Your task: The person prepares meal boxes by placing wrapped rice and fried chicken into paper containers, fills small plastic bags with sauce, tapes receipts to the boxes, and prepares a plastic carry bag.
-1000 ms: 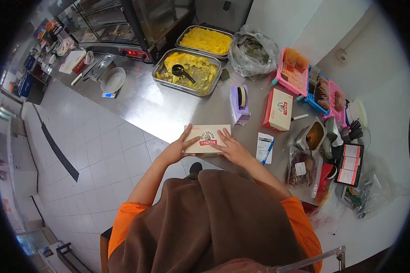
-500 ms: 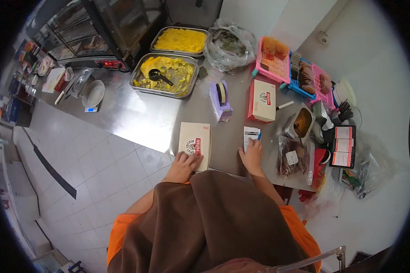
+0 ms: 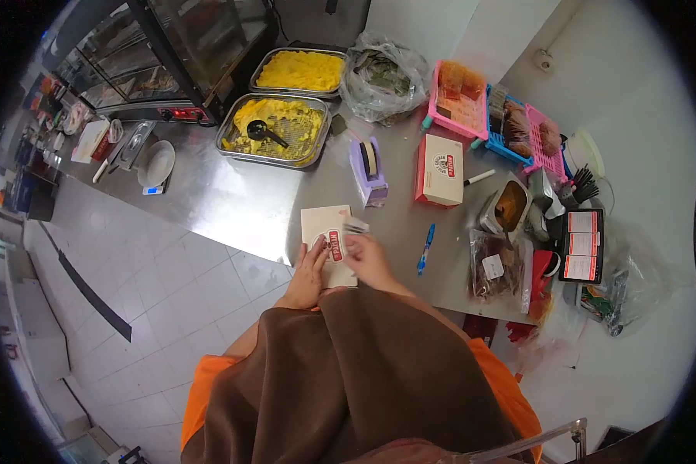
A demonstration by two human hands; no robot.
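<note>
A cream box with a red label [image 3: 317, 222] lies at the counter's near edge, its long side pointing away from me. My left hand [image 3: 306, 277] rests on its lower left part, fingers spread. Over the box's right side, my right hand [image 3: 367, 260] is closed on a small white paper slip [image 3: 355, 226], slightly blurred. A blue pen [image 3: 426, 249] lies on the counter to the right of that hand. Beyond the box stands a purple tape dispenser [image 3: 369, 172].
Behind are two trays of yellow food [image 3: 271, 158], one with a black ladle [image 3: 267, 133], and a plastic bag [image 3: 384, 77]. On the right are a red and cream box [image 3: 441, 170], baskets [image 3: 460, 100], a metal container [image 3: 506, 207] and a tablet [image 3: 582, 245].
The box has turned from lying crosswise to lengthwise. My right hand went to the paper slip by the pen, picked it up and brought it left over the box. The pen stayed on the counter.
</note>
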